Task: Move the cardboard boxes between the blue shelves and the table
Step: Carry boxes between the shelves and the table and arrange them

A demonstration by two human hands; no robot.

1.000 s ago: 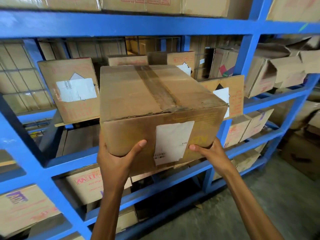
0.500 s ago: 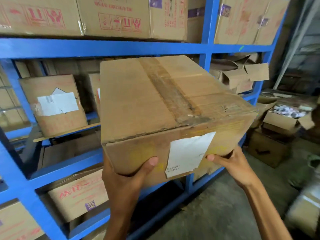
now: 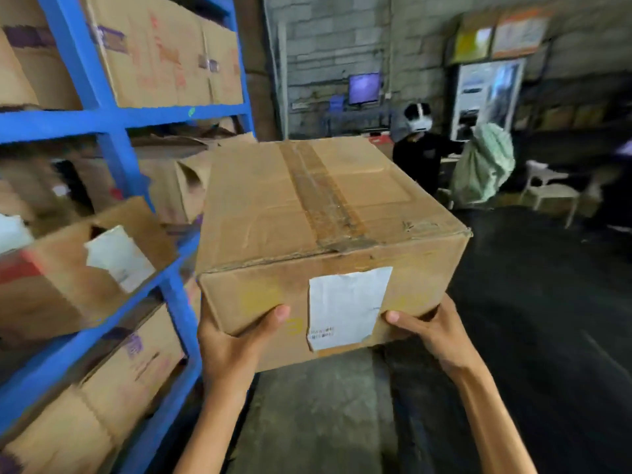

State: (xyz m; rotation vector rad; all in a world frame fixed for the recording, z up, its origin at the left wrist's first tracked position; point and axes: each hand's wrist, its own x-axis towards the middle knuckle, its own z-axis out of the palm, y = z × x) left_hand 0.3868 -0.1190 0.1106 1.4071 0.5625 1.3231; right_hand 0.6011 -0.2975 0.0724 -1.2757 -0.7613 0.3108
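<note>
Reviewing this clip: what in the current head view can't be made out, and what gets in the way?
- Fingers of the left hand and right hand: under the carried box, only thumbs show.
- White label print: too small.
- Table: none identifiable; the background is dark and blurred.
- Blue shelves: cut off by the left edge, their boxes motion-blurred.
- Box contents: taped shut.

A taped cardboard box [image 3: 328,230] with a white label [image 3: 345,306] is held up at centre, the left hand [image 3: 232,340] gripping its lower edge at 7 o'clock and the right hand [image 3: 434,330] at 5 o'clock. Blue shelves [image 3: 113,131] stacked with boxes fill 9 o'clock; a person in dark clothing [image 3: 422,145] stands at 1 o'clock.
</note>
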